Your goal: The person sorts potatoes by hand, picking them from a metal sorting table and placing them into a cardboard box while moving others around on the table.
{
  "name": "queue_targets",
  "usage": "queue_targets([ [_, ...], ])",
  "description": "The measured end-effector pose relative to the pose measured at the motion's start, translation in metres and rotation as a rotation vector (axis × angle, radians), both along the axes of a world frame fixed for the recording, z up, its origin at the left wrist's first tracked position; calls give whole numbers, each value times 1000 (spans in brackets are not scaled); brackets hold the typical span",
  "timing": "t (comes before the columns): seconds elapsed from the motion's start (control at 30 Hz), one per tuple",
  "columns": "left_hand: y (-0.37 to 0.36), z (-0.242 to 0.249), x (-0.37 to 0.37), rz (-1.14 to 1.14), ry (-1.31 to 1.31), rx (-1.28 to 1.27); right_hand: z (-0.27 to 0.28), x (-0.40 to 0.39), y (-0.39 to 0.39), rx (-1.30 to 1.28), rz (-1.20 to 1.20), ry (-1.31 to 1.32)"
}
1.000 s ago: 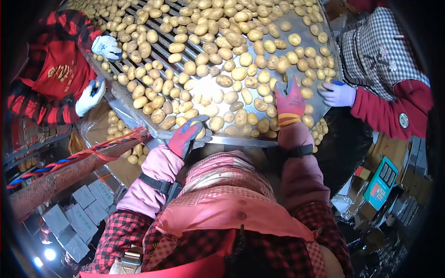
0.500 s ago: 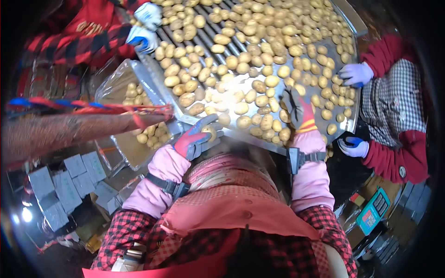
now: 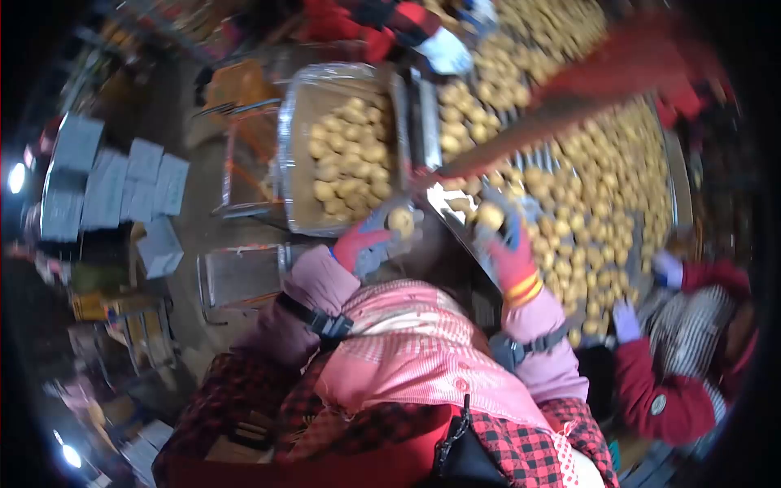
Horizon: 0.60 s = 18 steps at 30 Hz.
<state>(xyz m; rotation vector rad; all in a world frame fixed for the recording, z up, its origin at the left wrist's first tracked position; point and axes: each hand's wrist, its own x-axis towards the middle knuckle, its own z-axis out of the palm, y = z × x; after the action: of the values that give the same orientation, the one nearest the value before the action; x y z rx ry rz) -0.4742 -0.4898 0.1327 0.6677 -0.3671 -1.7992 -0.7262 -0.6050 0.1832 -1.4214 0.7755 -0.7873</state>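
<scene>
A potato [image 3: 401, 221] rests in the fingers of my gloved left hand [image 3: 366, 244], which is closed on it beside the lower right corner of a plastic-lined box [image 3: 287, 146]. My right hand [image 3: 511, 252], in a red and grey glove, is curled round another potato [image 3: 490, 215] over the near edge of the metal sorting table [image 3: 423, 122]. Many loose potatoes [image 3: 586, 220] cover that table. More potatoes [image 3: 350, 163] lie inside the box.
A reddish pole [image 3: 521, 134] slants across the table above my hands. Co-workers' gloved hands are at the top [image 3: 446, 53] and right [image 3: 626, 321]. Stacked cartons [image 3: 134, 183] and a metal-framed stand [image 3: 240, 276] are on the left.
My view has swung left, bringing the box to the centre. My right hand has come off the potatoes on the table, moved towards my left hand, and now holds a potato.
</scene>
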Motion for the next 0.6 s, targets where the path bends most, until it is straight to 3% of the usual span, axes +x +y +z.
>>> queue_targets([
  [0.03,16,-2,12,62,19,9,29,27,17,-47,146,91],
  [0.07,32,-17,23,177,63,5,53,52,19,-629,294,90],
  [0.1,46,9,28,233,-78,118,88,80,21,-903,432,-71],
  [0.13,58,-7,35,301,-332,23,100,102,21,-814,552,-229],
  [0.2,87,-23,51,452,51,12,112,157,14,-936,381,-304],
  [0.23,98,-7,55,518,59,80,117,194,4,-1133,80,-222],
  [0.3,118,-10,65,550,-5,179,77,272,-27,-983,-121,155],
  [0.33,128,-15,71,552,7,155,61,271,-23,-918,-26,136],
  [0.4,142,-33,79,567,38,96,30,250,-7,-801,173,96],
  [0.47,146,-30,80,672,81,239,-5,210,14,-780,381,279],
  [0.53,147,-20,83,728,123,308,-40,163,25,-561,552,393],
  [0.6,148,-8,90,760,160,300,-48,117,34,-496,571,579],
])
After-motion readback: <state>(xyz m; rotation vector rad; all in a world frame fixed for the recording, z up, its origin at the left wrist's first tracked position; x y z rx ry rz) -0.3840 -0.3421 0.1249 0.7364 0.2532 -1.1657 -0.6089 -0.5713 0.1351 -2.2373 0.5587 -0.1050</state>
